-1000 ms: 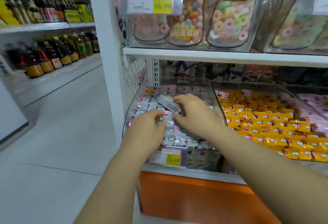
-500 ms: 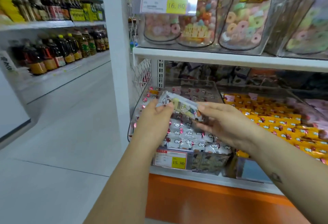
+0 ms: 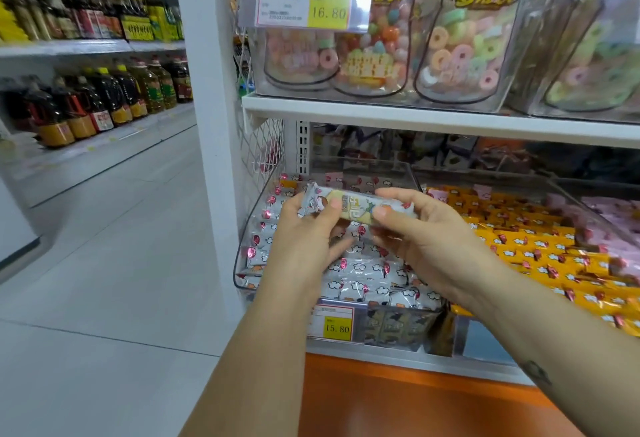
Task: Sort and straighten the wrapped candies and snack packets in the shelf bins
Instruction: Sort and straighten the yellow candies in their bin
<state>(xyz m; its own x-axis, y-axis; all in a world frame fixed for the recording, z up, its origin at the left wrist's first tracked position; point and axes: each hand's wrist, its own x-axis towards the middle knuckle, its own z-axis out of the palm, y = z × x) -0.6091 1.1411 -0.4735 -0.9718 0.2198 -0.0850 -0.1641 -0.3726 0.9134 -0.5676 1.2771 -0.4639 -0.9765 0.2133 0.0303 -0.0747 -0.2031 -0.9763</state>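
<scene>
Both hands up over the left bin [image 3: 242,263]: left hand [image 3: 304,232] and right hand [image 3: 415,232] pinch one packet [image 3: 356,206] by its ends, fingers curled, checking it. Next: judge which bin it belongs in, lay it flat.

Both arms are held forward. One packet [image 3: 356,206] is pinched by the left hand [image 3: 304,234] and the right hand [image 3: 427,239], thumbs in front.

Wrapped snack packet [image 3: 358,206] in both hands' grip above bin [image 3: 242,263]
</scene>
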